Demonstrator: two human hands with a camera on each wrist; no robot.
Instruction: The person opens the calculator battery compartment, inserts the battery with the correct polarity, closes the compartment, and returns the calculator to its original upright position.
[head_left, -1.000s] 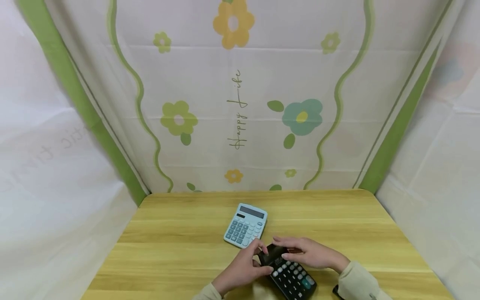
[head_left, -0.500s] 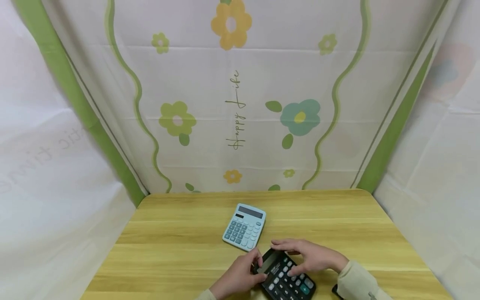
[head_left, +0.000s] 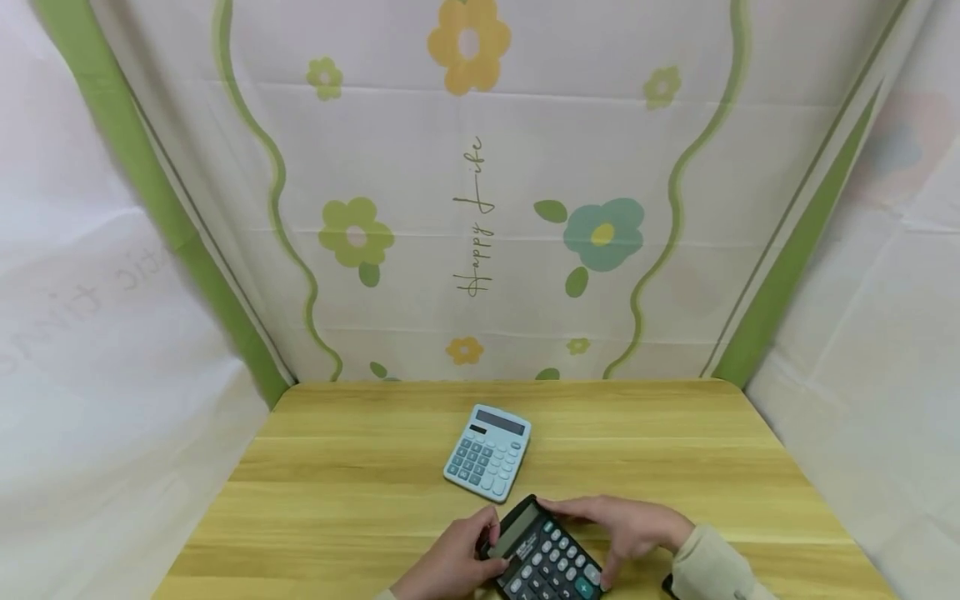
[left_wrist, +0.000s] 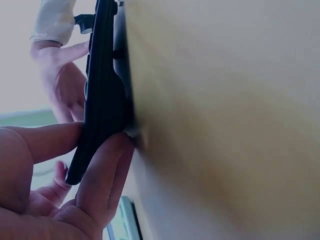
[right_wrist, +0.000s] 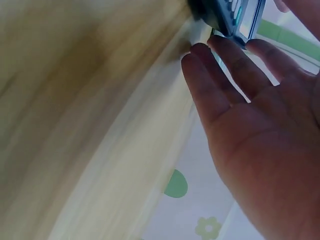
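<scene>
A black calculator (head_left: pixel 543 554) with grey, white and teal keys lies slanted near the front of the table, its lower end cut off by the head view's edge. My left hand (head_left: pixel 453 557) pinches its upper left edge; in the left wrist view, the thumb is on the face and the fingers are underneath the calculator body (left_wrist: pixel 102 100). On the other side, my right hand (head_left: pixel 630 527) spreads along the right edge, index finger at the top corner and thumb by the teal key. Its fingers look nearly straight in the right wrist view, tips at the calculator's edge (right_wrist: pixel 222 15).
A light blue calculator (head_left: pixel 487 452) lies just beyond the black one. Part of a small dark object (head_left: pixel 667 585) shows beside the right sleeve. Flower-printed cloth (head_left: pixel 480 208) hangs behind the wooden table (head_left: pixel 337 483) and at both sides.
The black calculator has shifted left and towards me, with my left hand moving along. My right hand has slid from over its display and keys to its right edge. The blue calculator stays put.
</scene>
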